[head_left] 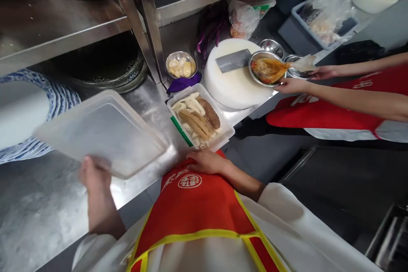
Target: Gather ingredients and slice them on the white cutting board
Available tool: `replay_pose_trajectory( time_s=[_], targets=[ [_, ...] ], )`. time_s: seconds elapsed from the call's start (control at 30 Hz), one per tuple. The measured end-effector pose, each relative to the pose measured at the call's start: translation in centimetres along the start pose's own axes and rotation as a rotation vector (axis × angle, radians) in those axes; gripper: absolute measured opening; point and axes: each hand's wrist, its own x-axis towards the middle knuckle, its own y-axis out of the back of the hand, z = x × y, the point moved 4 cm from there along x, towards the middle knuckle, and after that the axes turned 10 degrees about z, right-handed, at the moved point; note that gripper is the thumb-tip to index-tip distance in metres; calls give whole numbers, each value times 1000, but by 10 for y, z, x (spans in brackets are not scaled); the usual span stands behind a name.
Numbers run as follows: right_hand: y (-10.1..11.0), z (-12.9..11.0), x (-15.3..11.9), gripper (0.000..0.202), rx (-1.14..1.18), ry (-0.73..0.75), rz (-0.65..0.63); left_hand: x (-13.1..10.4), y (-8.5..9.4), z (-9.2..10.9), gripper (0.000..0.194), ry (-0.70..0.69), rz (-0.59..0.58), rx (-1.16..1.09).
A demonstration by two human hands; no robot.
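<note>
My left hand (95,172) grips the near edge of a translucent plastic lid (105,136), held tilted over the steel counter. Just at the near edge of a clear plastic container (225,131) is my right hand (205,161), fingers bent, touching or nearly touching its rim; whether they pinch anything is hidden. White sliced pieces (193,104), brown long pieces (197,123) and a dark bumpy piece (209,114) lie inside the container. A green clip flap (181,131) hangs at its left side.
Right of the container, a round white chopping block (223,83) bears a cleaver (233,60). Another person's hands (291,86) hold a metal bowl (255,78) with bagged food. Blue-patterned plates (68,93) are stacked at left. Behind stand a bowl of slices (181,66) and steel shelf posts (149,21).
</note>
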Motion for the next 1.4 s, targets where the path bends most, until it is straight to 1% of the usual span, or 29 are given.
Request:
replay_pose_trajectory(
  time_s=[0.07,0.1,0.13,0.17,0.2,0.23,0.27,0.33,0.4,0.43,0.47,0.5,0.53,0.6,0.63,0.7,0.73,0.77,0.8,0.83,0.9,0.93,0.97,1.03,1.13,1.17,1.23,1.3,1.4],
  targets=[
    [-2,12,-10,26,48,-8,-9,5,21,36,41,-215,59,-3],
    [-1,18,-15,24,80,-18,0,3,27,53,37,-304,69,36],
    [1,24,-19,21,116,-28,13,-2,29,67,32,-378,46,122],
    [5,30,-23,18,153,-33,23,-9,25,76,29,-443,-4,225],
    [10,36,-27,16,187,-35,27,-18,17,80,27,-505,-95,331],
    [15,42,-31,15,209,-38,24,-30,4,78,27,-566,-210,429],
    [21,47,-35,15,217,-39,14,-42,-10,70,26,-621,-326,519],
    [33,60,-41,18,200,-46,-1,-65,-40,41,23,-664,-488,676],
    [46,74,-47,21,175,-71,19,-84,-66,6,16,-596,-582,809],
    [52,82,-50,21,166,-92,44,-93,-76,-9,13,-542,-623,854],
    [59,89,-53,21,158,-118,80,-102,-85,-19,12,-494,-660,867],
    [65,97,-55,20,146,-143,125,-111,-93,-22,12,-461,-680,844],
    [72,105,-58,21,133,-163,179,-121,-100,-20,12,-439,-685,786],
    [86,122,-61,24,101,-206,328,-145,-113,-6,14,-368,-695,599],
    [93,132,-61,26,84,-234,425,-159,-122,-1,15,-283,-733,497],
    [103,153,-59,29,59,-302,621,-194,-146,-2,13,12,-879,348],
    [104,164,-55,33,59,-338,690,-212,-160,-10,12,171,-958,311],
    [103,175,-51,37,69,-369,724,-231,-173,-20,13,284,-1025,298],
    [100,184,-46,42,90,-389,717,-247,-186,-31,16,323,-1079,302],
    [96,191,-40,47,117,-399,682,-260,-197,-41,19,285,-1120,315],
    [87,200,-30,51,177,-385,586,-278,-216,-57,21,82,-1167,325],
    [84,201,-26,52,201,-364,546,-284,-222,-62,19,-3,-1171,316],
    [82,202,-24,53,224,-336,519,-288,-226,-66,18,-39,-1171,304],
    [83,202,-22,52,249,-291,499,-293,-230,-69,25,-25,-1177,316],
    [89,204,-25,48,271,-257,487,-301,-234,-69,35,-35,-1282,418],
    [92,205,-26,45,275,-250,483,-304,-236,-69,34,-61,-1305,462],
    [100,210,-28,38,300,-234,469,-307,-241,-70,29,-99,-1292,561],
    [109,214,-29,32,339,-216,456,-310,-248,-74,25,-88,-1285,669],
    [130,219,-31,20,409,-181,449,-317,-260,-81,24,-72,-1368,825]
  ],
)
